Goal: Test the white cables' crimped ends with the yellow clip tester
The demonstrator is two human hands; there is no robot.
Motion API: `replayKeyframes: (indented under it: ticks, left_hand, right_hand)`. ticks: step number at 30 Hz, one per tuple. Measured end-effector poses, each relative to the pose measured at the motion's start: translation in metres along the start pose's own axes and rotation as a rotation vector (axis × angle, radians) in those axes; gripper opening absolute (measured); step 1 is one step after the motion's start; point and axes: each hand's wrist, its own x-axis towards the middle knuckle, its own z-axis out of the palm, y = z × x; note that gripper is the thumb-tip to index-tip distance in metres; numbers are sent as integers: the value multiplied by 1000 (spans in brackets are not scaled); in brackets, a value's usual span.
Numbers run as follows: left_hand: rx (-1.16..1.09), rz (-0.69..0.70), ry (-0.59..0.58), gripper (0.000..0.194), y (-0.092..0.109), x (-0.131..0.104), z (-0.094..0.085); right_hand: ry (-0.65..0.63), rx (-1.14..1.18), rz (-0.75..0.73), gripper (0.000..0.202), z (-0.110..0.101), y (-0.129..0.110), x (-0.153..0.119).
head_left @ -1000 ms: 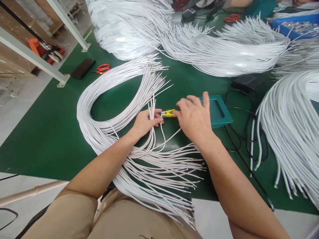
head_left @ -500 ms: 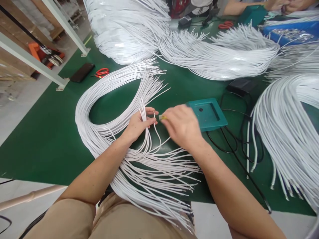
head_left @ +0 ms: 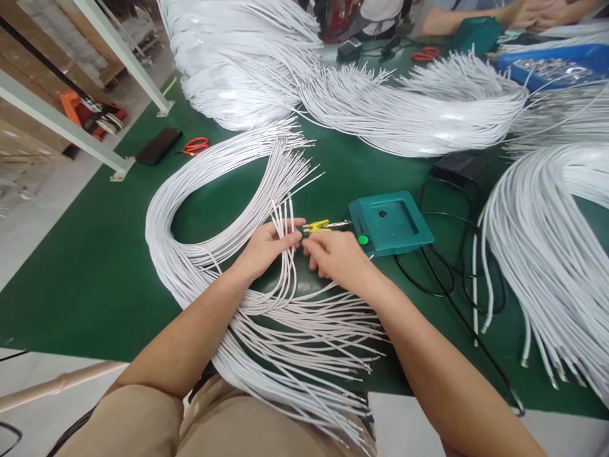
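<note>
My left hand (head_left: 273, 244) is closed on a few white wires (head_left: 287, 270), pinched between thumb and fingers with their ends pointing up. Its fingertips meet the front of a yellow clip (head_left: 318, 226), which sits on a metal shaft coming out of a teal device (head_left: 394, 222) with a lit green button. Just below the clip, my right hand (head_left: 333, 254) has its fingers loosely bent and apart, with nothing visible in them. Under both forearms lies a large looped bundle of white wires (head_left: 164, 216), its loose ends fanned toward the right.
More wire bundles (head_left: 428, 120) lie at the back and right. Red-handled snips (head_left: 195, 146) and a dark phone (head_left: 159, 146) are at left. Black cables (head_left: 447, 279) run beside the device. Across the table are a blue tray (head_left: 509, 70) and another person's hands (head_left: 542, 16).
My right hand has moved slightly down, uncovering the yellow clip and green button. The wires in my left hand have come nearer the clip; the separate wire between my hands no longer shows there.
</note>
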Motion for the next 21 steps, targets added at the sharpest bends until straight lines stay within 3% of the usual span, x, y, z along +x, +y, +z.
replayKeyframes:
  ticks: [3,6,13,21]
  left_hand:
    - [37,-13,-51,41,1,-5,7]
    - [78,-23,-119,39,2,-10,15]
    - [-130,81,-80,32,2,-9,16]
    - [-12,120,-6,38,5,-10,17]
  right_hand:
    - [218,227,108,20,-8,4,8]
    - [277,366,109,21,-6,8,11]
    - [188,540,122,16,3,2,12]
    - [231,610,114,14,6,-2,14]
